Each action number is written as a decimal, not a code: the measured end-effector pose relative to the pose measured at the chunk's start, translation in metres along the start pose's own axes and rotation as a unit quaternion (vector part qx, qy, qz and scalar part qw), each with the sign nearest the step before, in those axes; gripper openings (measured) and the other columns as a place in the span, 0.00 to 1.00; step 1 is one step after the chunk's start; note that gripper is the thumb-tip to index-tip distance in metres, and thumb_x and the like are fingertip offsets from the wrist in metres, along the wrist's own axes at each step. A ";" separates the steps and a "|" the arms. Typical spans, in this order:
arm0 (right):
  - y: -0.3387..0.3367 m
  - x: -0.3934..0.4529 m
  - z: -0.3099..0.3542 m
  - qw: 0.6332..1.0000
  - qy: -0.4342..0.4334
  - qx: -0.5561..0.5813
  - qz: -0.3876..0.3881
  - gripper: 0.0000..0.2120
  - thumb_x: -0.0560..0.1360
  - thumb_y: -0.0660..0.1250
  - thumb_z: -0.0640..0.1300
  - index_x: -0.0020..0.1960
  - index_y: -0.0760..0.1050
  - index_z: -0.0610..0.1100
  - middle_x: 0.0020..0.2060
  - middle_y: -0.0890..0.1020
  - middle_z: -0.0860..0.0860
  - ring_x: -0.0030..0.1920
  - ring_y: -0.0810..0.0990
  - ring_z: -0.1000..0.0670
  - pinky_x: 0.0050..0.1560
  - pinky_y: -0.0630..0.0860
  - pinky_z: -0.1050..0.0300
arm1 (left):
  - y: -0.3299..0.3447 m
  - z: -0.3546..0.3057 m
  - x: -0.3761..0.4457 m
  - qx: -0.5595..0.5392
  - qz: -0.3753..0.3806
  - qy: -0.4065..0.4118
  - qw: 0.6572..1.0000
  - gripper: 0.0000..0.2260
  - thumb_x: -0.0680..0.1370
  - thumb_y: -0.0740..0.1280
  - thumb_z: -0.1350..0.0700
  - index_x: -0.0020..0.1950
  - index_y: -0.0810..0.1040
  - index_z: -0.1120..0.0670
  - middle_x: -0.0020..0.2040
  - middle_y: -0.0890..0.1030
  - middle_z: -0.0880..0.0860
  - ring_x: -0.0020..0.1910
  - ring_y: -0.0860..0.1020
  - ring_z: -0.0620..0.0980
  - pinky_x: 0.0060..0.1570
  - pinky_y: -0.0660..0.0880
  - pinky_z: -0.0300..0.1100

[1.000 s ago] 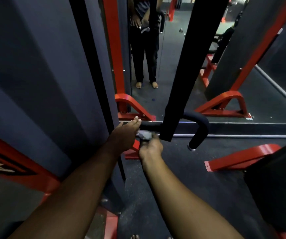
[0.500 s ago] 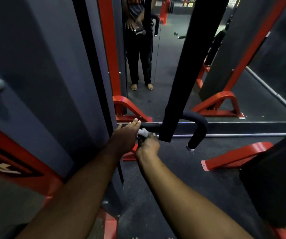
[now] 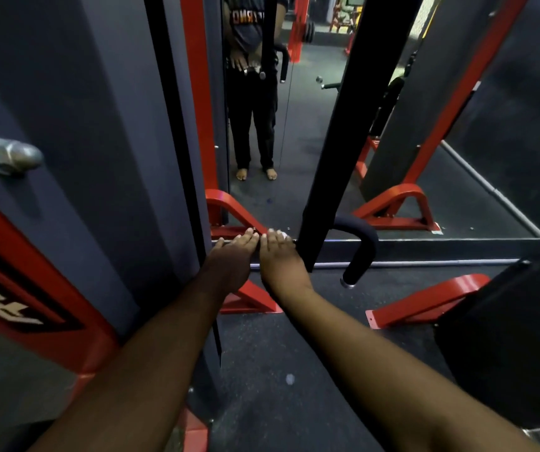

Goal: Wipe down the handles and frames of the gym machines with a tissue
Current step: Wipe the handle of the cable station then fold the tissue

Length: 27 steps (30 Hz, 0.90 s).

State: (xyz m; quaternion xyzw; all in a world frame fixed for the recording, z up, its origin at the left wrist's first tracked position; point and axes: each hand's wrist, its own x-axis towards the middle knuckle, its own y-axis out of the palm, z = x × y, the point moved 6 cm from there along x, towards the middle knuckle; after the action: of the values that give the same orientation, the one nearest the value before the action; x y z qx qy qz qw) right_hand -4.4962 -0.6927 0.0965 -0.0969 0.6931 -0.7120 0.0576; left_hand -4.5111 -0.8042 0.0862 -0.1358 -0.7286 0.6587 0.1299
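The black padded handle bar runs level, then curves down to a metal end cap on the right. It crosses a black upright frame post. My left hand rests flat on the bar's left end, fingers straight. Right beside it, touching, my right hand lies over the bar just left of the post. It presses a white tissue onto the bar, and only a scrap shows past the fingertips. The bar under both hands is hidden.
A mirror ahead reflects a standing person and the same handle. A grey and red machine column with a metal knob stands close on my left. Red frame feet lie on the dark floor, and a black pad is at right.
My right hand has gone from a fist round the tissue to lying flatter over the bar, slid up beside my left hand. The view has tilted up slightly.
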 end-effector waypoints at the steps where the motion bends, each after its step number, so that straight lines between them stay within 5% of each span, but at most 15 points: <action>1: 0.007 -0.003 0.000 1.000 -0.002 -0.013 0.008 0.27 0.83 0.45 0.39 0.81 0.51 0.35 0.81 0.54 0.37 0.82 0.51 0.38 0.81 0.46 0.46 | 0.000 0.000 0.000 0.005 0.001 0.002 1.000 0.30 0.82 0.57 0.56 0.84 0.52 0.50 0.84 0.51 0.50 0.81 0.58 0.48 0.77 0.60 0.54; 4: 0.013 -0.028 -0.003 0.998 -0.056 0.032 -0.001 0.30 0.80 0.38 0.41 0.80 0.56 0.34 0.81 0.55 0.36 0.82 0.51 0.38 0.80 0.41 0.48 | 0.001 0.000 0.002 0.027 -0.003 0.013 1.000 0.28 0.84 0.56 0.55 0.84 0.53 0.52 0.84 0.53 0.52 0.81 0.59 0.50 0.76 0.59 0.56; 7: 0.014 -0.072 -0.028 0.979 -0.042 0.198 0.019 0.26 0.81 0.57 0.38 0.79 0.65 0.43 0.79 0.65 0.45 0.77 0.66 0.44 0.76 0.62 0.54 | 0.004 0.000 0.005 0.045 -0.005 0.005 0.999 0.27 0.85 0.58 0.51 0.83 0.56 0.53 0.84 0.57 0.52 0.81 0.60 0.52 0.76 0.58 0.59; 10: -0.024 -0.113 -0.068 0.909 0.017 0.389 -0.149 0.23 0.77 0.59 0.40 0.70 0.76 0.47 0.68 0.79 0.50 0.68 0.77 0.51 0.70 0.66 0.67 | -0.002 -0.007 0.008 0.070 -0.063 0.008 0.996 0.30 0.76 0.72 0.45 0.75 0.73 0.56 0.75 0.74 0.56 0.75 0.71 0.56 0.71 0.64 0.68; 12: -0.062 -0.126 -0.099 0.852 0.027 0.423 -0.306 0.21 0.77 0.60 0.36 0.69 0.77 0.45 0.65 0.80 0.50 0.66 0.79 0.53 0.68 0.71 0.64 | -0.005 -0.019 0.009 0.054 -0.104 0.033 0.993 0.31 0.69 0.79 0.46 0.68 0.79 0.58 0.68 0.79 0.58 0.70 0.76 0.59 0.65 0.69 0.71; 15: -0.111 -0.120 -0.136 0.806 0.050 0.399 -0.435 0.21 0.78 0.61 0.29 0.69 0.76 0.40 0.66 0.80 0.45 0.66 0.80 0.49 0.69 0.73 0.58 | -0.004 -0.045 0.016 0.028 -0.104 0.090 0.990 0.29 0.72 0.70 0.46 0.71 0.76 0.57 0.72 0.76 0.58 0.71 0.75 0.58 0.64 0.71 0.69; 17: -0.123 -0.092 -0.149 0.841 0.049 0.366 -0.396 0.23 0.77 0.62 0.28 0.70 0.76 0.39 0.67 0.79 0.46 0.68 0.78 0.48 0.71 0.71 0.53 | 0.004 -0.059 0.025 0.004 -0.080 0.110 0.991 0.28 0.75 0.62 0.47 0.74 0.74 0.58 0.74 0.75 0.57 0.73 0.74 0.58 0.66 0.70 0.68; 19: -0.115 -0.059 -0.147 0.920 0.031 0.283 -0.267 0.24 0.77 0.60 0.36 0.72 0.75 0.42 0.68 0.79 0.46 0.68 0.77 0.45 0.70 0.72 0.48 | 0.007 -0.067 0.030 -0.041 -0.065 0.095 0.992 0.27 0.79 0.62 0.50 0.77 0.70 0.58 0.75 0.73 0.56 0.75 0.70 0.58 0.71 0.64 0.66; 21: -0.101 -0.047 -0.138 0.962 -0.004 0.189 -0.198 0.23 0.80 0.58 0.45 0.73 0.73 0.44 0.65 0.80 0.45 0.64 0.78 0.42 0.66 0.74 0.43 | 0.009 -0.064 0.031 -0.104 -0.081 0.064 0.989 0.26 0.80 0.58 0.47 0.75 0.72 0.56 0.72 0.76 0.55 0.74 0.71 0.58 0.73 0.60 0.63; 23: -0.091 -0.052 -0.134 0.973 -0.013 0.115 -0.202 0.25 0.82 0.57 0.53 0.75 0.69 0.45 0.66 0.77 0.47 0.65 0.75 0.45 0.68 0.70 0.40 | 0.003 -0.060 0.031 -0.138 -0.096 0.042 0.985 0.26 0.79 0.54 0.44 0.72 0.76 0.52 0.67 0.80 0.53 0.68 0.75 0.57 0.71 0.63 0.60; 25: -0.082 -0.064 -0.133 0.973 -0.003 0.069 -0.220 0.25 0.82 0.55 0.57 0.75 0.68 0.47 0.67 0.75 0.49 0.67 0.72 0.47 0.71 0.66 0.40 | -0.003 -0.057 0.030 -0.152 -0.116 0.033 0.981 0.17 0.79 0.61 0.48 0.65 0.81 0.50 0.59 0.84 0.53 0.60 0.80 0.59 0.62 0.70 0.57; 27: -0.086 -0.063 -0.135 0.967 0.014 0.082 -0.242 0.19 0.84 0.55 0.55 0.67 0.75 0.47 0.59 0.79 0.48 0.60 0.77 0.44 0.62 0.72 0.43 | -0.008 -0.058 0.028 -0.160 -0.142 0.040 0.976 0.11 0.77 0.69 0.56 0.59 0.83 0.49 0.52 0.86 0.53 0.52 0.82 0.61 0.52 0.73 0.55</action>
State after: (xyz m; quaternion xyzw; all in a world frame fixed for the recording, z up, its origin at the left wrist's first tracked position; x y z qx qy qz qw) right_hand -4.4601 -0.5442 0.1757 -0.2462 0.5892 -0.7604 -0.1186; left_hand -4.5161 -0.7408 0.1003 -0.0760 -0.8308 0.5021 0.2276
